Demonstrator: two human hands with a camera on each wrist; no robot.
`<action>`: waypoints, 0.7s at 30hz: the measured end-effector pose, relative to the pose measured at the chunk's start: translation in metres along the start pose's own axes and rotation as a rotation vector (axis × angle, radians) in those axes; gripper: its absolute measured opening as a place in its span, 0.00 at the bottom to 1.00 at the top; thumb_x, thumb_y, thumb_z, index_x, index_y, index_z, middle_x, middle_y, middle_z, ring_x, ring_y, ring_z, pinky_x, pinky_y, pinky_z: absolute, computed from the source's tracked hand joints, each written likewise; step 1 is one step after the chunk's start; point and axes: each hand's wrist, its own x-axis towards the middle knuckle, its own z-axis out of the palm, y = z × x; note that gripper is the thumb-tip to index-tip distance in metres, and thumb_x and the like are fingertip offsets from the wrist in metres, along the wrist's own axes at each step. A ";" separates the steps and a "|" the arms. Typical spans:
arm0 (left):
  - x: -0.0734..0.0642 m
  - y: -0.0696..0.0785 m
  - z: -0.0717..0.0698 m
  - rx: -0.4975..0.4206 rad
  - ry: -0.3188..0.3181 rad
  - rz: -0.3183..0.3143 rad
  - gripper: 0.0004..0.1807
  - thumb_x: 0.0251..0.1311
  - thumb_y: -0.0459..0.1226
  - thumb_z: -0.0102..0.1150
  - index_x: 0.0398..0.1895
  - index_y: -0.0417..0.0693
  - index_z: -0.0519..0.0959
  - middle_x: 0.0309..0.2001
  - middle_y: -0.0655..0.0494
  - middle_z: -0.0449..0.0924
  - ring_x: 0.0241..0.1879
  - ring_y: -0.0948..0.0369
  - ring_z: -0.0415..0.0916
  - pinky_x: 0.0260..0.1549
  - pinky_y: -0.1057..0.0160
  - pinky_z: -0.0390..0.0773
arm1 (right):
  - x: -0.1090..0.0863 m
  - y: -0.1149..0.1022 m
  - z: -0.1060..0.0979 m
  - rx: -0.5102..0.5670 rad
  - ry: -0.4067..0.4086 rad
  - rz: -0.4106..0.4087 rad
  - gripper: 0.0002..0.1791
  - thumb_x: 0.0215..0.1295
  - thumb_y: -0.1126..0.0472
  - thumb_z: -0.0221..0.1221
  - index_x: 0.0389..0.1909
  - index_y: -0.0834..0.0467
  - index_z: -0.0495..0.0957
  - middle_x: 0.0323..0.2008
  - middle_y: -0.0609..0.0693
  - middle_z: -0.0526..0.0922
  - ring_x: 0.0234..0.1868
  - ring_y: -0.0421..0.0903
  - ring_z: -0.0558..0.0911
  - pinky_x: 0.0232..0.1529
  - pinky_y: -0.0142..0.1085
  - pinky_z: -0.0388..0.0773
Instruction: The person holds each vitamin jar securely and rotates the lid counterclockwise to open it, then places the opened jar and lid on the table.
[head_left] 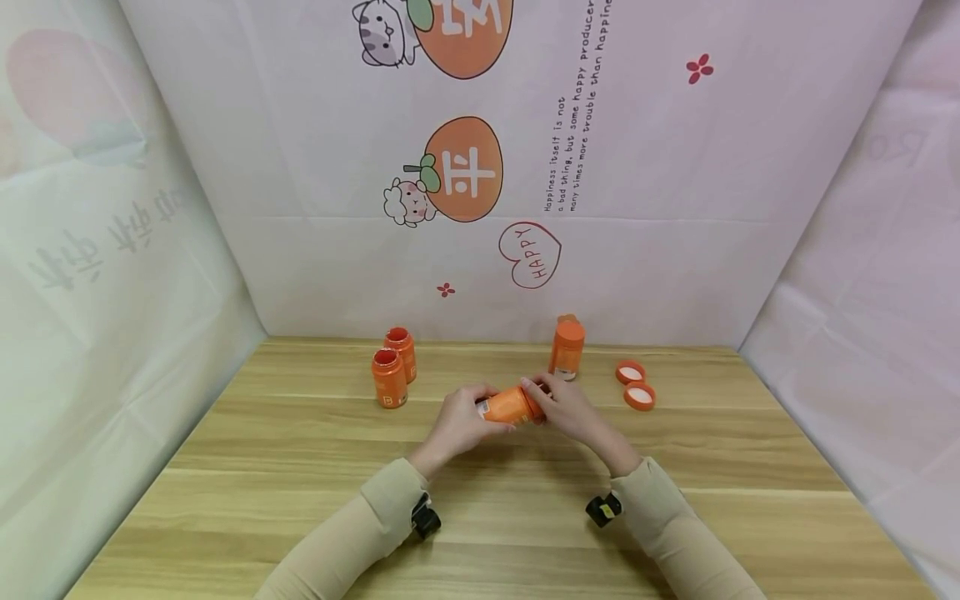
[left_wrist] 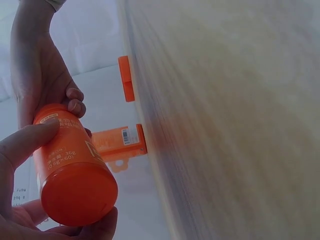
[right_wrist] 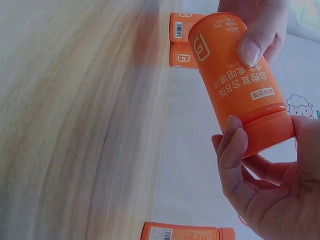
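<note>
The orange bottle (head_left: 507, 407) is tilted above the bench (head_left: 510, 533), its long axis running from my left hand (head_left: 461, 419), wrapped round the body (right_wrist: 227, 70), to my right hand (head_left: 566, 406), fingers curled on the cap (right_wrist: 270, 134).

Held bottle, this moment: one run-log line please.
left hand: grips bottle | right hand: grips its lid | two open bottles: left | capped bottle: beyond right hand | two loose lids: right
</note>
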 end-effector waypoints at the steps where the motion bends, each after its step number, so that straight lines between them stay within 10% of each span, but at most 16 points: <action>1: 0.000 0.000 0.000 0.003 0.000 0.002 0.25 0.37 0.43 0.77 0.43 0.48 0.82 0.40 0.54 0.81 0.37 0.61 0.74 0.37 0.62 0.74 | 0.000 0.000 0.000 0.000 0.001 0.006 0.21 0.72 0.47 0.47 0.48 0.60 0.76 0.32 0.55 0.79 0.24 0.42 0.77 0.27 0.41 0.79; 21: -0.003 0.002 -0.001 0.031 -0.018 0.012 0.27 0.38 0.42 0.77 0.45 0.46 0.80 0.41 0.53 0.81 0.37 0.60 0.75 0.37 0.62 0.75 | 0.002 0.003 0.006 0.019 0.048 0.054 0.25 0.70 0.41 0.45 0.45 0.59 0.75 0.25 0.53 0.77 0.20 0.45 0.76 0.25 0.43 0.78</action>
